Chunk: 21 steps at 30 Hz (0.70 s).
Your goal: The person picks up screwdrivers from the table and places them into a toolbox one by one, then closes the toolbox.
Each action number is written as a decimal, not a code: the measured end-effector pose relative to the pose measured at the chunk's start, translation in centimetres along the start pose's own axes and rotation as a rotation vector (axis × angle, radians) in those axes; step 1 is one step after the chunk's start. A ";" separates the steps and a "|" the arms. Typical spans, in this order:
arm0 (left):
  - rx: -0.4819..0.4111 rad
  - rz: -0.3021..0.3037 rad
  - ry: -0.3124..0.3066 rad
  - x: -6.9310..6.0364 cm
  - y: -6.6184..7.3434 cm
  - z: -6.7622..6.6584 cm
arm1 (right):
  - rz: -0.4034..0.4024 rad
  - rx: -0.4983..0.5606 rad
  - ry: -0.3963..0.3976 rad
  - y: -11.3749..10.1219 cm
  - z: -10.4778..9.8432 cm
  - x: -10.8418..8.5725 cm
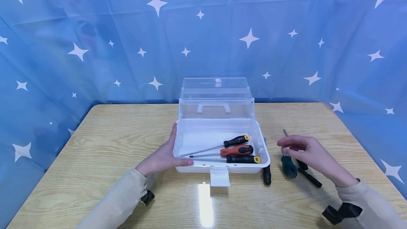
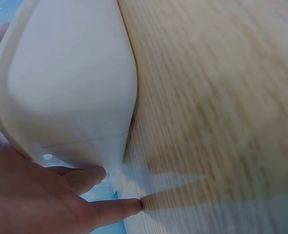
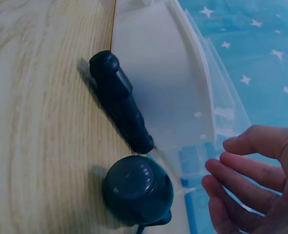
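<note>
A white toolbox [image 1: 186,169] with its clear lid raised holds several screwdrivers, among them an orange-and-black one [image 1: 236,150]. My left hand [image 1: 163,158] grips the box's left front corner, thumb over the front rim; the left wrist view shows its fingers along the white side wall [image 2: 75,87]. Right of the box, my right hand [image 1: 306,151] hovers over a dark green screwdriver [image 1: 289,167], fingers bent and apart, holding nothing. In the right wrist view this hand [image 3: 256,180] is beside the green handle [image 3: 136,190], not touching it.
A black-handled screwdriver [image 1: 267,175] lies against the box's right side. Further black handles [image 1: 310,177] lie beside the green one, partly beneath the right hand. Behind the wooden table [image 1: 127,123] hangs a blue cloth with white stars [image 1: 155,3].
</note>
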State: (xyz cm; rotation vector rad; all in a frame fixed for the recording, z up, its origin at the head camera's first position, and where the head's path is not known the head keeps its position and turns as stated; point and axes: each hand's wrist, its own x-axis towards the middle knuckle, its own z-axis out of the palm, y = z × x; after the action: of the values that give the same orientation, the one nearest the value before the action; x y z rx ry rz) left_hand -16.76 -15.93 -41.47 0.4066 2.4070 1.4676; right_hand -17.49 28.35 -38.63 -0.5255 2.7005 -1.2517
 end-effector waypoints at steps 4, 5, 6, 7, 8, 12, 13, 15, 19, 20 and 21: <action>-0.004 -0.011 0.004 0.0 0.0 0.0 | 0.038 0.017 -0.017 0.6 -0.1 -0.4; -0.001 -0.011 0.005 0.0 0.1 0.0 | 0.050 0.023 -0.024 0.8 -0.2 -0.5; 0.008 -0.017 0.007 0.0 0.1 0.0 | 0.057 0.026 -0.030 0.9 -0.2 -0.6; 0.011 -0.021 0.009 0.0 0.1 0.0 | 0.062 0.026 -0.033 1.1 -0.2 -0.7; 0.015 -0.022 0.010 0.0 0.1 0.0 | 0.064 0.021 -0.035 1.2 -0.2 -0.8; 0.026 -0.029 0.009 0.0 0.1 0.1 | 0.061 0.021 -0.034 1.7 -0.2 -1.2; 0.023 -0.028 0.009 0.0 0.1 0.1 | 0.056 0.019 -0.032 1.8 -0.1 -1.3; 0.015 -0.025 0.007 -0.1 0.1 0.0 | 0.055 0.015 -0.030 2.1 -0.1 -1.4; 0.012 -0.028 0.010 0.0 0.1 0.1 | 0.055 -0.021 -0.016 2.8 0.1 -1.6; 0.012 -0.029 0.009 -0.1 0.1 0.1 | 0.058 -0.035 -0.009 2.9 0.2 -1.7; 0.011 -0.026 0.009 -0.1 0.1 0.1 | 0.065 -0.042 -0.007 3.0 0.2 -1.8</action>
State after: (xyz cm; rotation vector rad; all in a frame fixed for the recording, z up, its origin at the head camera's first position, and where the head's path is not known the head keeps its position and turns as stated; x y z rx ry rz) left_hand -16.67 -15.83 -41.37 0.3708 2.4189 1.4491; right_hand -16.50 30.62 -41.12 -0.4424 2.7201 -1.1778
